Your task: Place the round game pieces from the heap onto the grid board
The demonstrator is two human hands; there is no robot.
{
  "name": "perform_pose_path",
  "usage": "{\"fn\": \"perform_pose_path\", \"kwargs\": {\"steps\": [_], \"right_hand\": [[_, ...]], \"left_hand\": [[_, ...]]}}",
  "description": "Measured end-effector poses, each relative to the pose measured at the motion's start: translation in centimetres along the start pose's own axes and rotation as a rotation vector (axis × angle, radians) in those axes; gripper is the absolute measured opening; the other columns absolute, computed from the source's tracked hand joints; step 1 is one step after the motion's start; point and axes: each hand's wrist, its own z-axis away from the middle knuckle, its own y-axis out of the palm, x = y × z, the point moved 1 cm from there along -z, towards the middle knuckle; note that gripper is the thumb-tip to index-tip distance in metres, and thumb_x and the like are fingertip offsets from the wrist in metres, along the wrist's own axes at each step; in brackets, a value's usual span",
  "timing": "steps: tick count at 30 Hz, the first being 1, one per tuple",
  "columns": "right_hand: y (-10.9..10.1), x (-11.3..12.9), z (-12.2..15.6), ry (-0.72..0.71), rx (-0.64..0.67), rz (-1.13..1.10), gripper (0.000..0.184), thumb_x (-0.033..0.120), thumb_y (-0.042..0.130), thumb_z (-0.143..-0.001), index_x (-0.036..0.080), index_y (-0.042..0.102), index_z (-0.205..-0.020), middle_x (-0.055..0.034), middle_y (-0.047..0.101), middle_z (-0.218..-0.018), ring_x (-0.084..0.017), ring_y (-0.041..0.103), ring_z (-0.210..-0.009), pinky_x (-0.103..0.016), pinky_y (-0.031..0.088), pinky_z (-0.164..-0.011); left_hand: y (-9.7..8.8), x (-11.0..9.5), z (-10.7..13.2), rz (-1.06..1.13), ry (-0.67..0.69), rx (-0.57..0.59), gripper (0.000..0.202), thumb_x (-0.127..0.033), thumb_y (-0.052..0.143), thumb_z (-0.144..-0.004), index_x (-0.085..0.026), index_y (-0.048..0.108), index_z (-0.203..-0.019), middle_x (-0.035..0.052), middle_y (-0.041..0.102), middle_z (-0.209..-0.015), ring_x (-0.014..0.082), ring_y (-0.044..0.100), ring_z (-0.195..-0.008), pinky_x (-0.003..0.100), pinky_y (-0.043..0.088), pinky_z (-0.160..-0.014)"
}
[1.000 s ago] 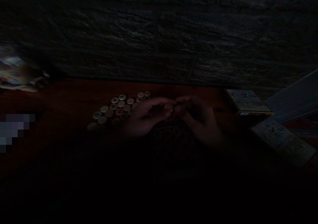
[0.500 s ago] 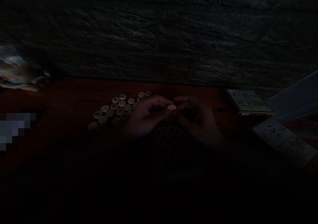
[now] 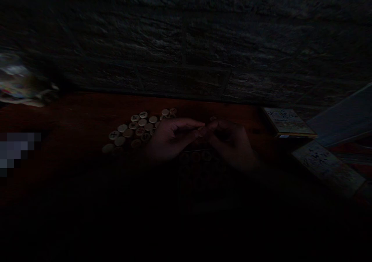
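The scene is very dark. My left hand [image 3: 170, 140] and my right hand [image 3: 231, 143] meet fingertip to fingertip over a reddish table [image 3: 81, 126]. Both hands have curled, pinched fingers; whatever sits between the tips is hidden in the gloom. Just left of my left hand lies a cluster of several pale round game discs [image 3: 136, 128] with dark and red marks on them. Below the hands a dim row of discs [image 3: 200, 155] is barely visible.
A flat printed box [image 3: 287, 122] lies at the right, with a second printed lid [image 3: 327, 165] nearer me. A rough brick wall [image 3: 186, 41] backs the table. A crumpled bag [image 3: 20, 81] rests at the far left.
Half a second ago a pale disc showed between my fingertips; now it is hidden as the fingers close together. The hands sit slightly lower in the picture.
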Motion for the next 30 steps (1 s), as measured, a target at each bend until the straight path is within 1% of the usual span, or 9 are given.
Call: {"fn": "perform_pose_path", "kwargs": {"steps": [5,8,10,15,20,23,26,30], "right_hand": [[-0.03,0.26,-0.03,-0.018,0.006,-0.036,0.024,0.042,0.078,-0.093,0.02,0.075,-0.084,-0.0016,0.077,-0.081,-0.015,0.072,-0.074,-0.029,0.055,-0.069],[-0.03,0.32,0.02,0.003,0.009,-0.03,0.024,0.041,0.078,-0.094,0.02,0.075,-0.085,-0.0021,0.078,-0.082,-0.015,0.073,-0.073,-0.028,0.055,-0.068],[-0.05,0.23,0.0,0.014,0.018,-0.04,0.023,0.041,0.079,-0.092,0.019,0.075,-0.086,-0.0023,0.079,-0.081,-0.015,0.073,-0.073,-0.028,0.056,-0.069],[-0.11,-0.13,-0.16,0.04,0.006,-0.117,0.024,0.039,0.086,-0.086,0.019,0.074,-0.083,-0.0021,0.079,-0.079,-0.014,0.072,-0.07,-0.026,0.055,-0.067],[0.11,0.11,-0.04,0.045,0.002,-0.179,0.024,0.04,0.085,-0.086,0.019,0.075,-0.086,-0.0024,0.079,-0.08,-0.015,0.073,-0.072,-0.027,0.056,-0.068],[0.22,0.19,0.03,0.068,-0.005,-0.188,0.025,0.041,0.085,-0.087,0.019,0.074,-0.085,-0.002,0.078,-0.078,-0.014,0.072,-0.071,-0.028,0.056,-0.068],[0.18,0.07,0.01,0.069,-0.011,-0.178,0.024,0.04,0.086,-0.086,0.019,0.075,-0.088,-0.0019,0.078,-0.081,-0.014,0.071,-0.072,-0.028,0.056,-0.067],[0.08,-0.08,-0.03,0.058,-0.008,-0.191,0.023,0.037,0.088,-0.084,0.019,0.075,-0.089,-0.0019,0.078,-0.081,-0.015,0.072,-0.073,-0.027,0.056,-0.068]], "left_hand": [[0.27,0.17,0.2,0.093,0.025,0.032,0.025,-0.022,0.08,-0.09,-0.016,0.079,-0.114,0.0088,0.084,-0.111,0.0199,0.081,-0.097,0.029,0.065,-0.088],[0.4,0.34,0.25,0.138,0.01,0.029,0.027,-0.022,0.083,-0.087,-0.016,0.079,-0.113,0.0095,0.084,-0.113,0.0214,0.081,-0.098,0.031,0.066,-0.09],[0.5,0.39,0.28,0.155,0.021,0.026,0.027,-0.022,0.083,-0.087,-0.016,0.08,-0.113,0.0096,0.083,-0.114,0.0211,0.082,-0.098,0.031,0.066,-0.09],[0.62,0.21,0.36,0.124,0.074,0.021,0.024,-0.017,0.081,-0.089,-0.016,0.081,-0.113,0.0079,0.084,-0.113,0.017,0.082,-0.098,0.024,0.066,-0.088],[0.61,-0.27,0.29,0.074,0.098,0.023,0.025,-0.018,0.08,-0.09,-0.017,0.081,-0.115,0.008,0.083,-0.118,0.0186,0.081,-0.102,0.027,0.065,-0.093],[0.63,-0.35,0.28,0.069,0.084,0.02,0.025,-0.02,0.079,-0.091,-0.018,0.081,-0.116,0.008,0.082,-0.12,0.02,0.081,-0.104,0.03,0.065,-0.095],[0.59,-0.24,0.35,0.068,0.074,0.005,0.026,-0.02,0.079,-0.092,-0.019,0.081,-0.118,0.0076,0.081,-0.123,0.0213,0.079,-0.109,0.033,0.064,-0.101],[0.49,-0.22,0.44,0.062,0.099,0.014,0.028,-0.021,0.077,-0.094,-0.019,0.08,-0.121,0.007,0.08,-0.125,0.0196,0.079,-0.111,0.029,0.063,-0.101]]}}
